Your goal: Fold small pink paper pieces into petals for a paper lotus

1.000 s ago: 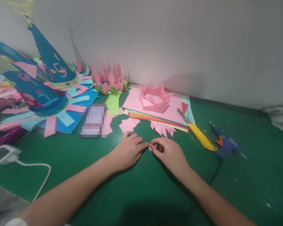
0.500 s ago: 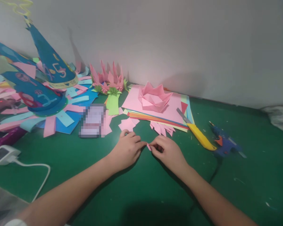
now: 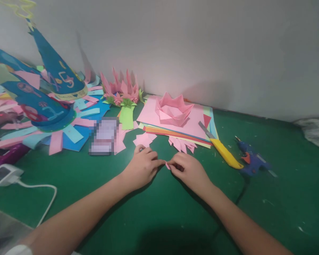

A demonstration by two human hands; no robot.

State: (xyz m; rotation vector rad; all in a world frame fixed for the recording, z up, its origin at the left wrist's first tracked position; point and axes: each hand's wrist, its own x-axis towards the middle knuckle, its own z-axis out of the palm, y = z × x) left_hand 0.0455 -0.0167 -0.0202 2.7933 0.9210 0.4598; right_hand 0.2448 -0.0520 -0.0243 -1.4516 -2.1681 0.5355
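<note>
A small folded piece of pink paper [image 3: 168, 166] is between my hands, just above or on the green table [image 3: 159, 212]. My left hand [image 3: 142, 168] has its thumb and forefinger at the paper's left end, the other fingers curled. From the right side, my right hand [image 3: 190, 170] pinches the same piece with thumb and forefinger. Most of the paper is hidden by the fingertips. Just beyond the hands lie pink paper squares [image 3: 145, 139] and a fan of pointed pink folded pieces [image 3: 182, 143].
A pink paper lotus [image 3: 174, 109] sits on stacked coloured sheets [image 3: 172, 132]. To the right lie a yellow utility knife [image 3: 227, 154], blade out, and a blue glue gun [image 3: 252, 163]. Decorated blue cone hats [image 3: 61, 76], a pink paper crown [image 3: 122, 90] and a blurred-out phone [image 3: 104, 136] are left.
</note>
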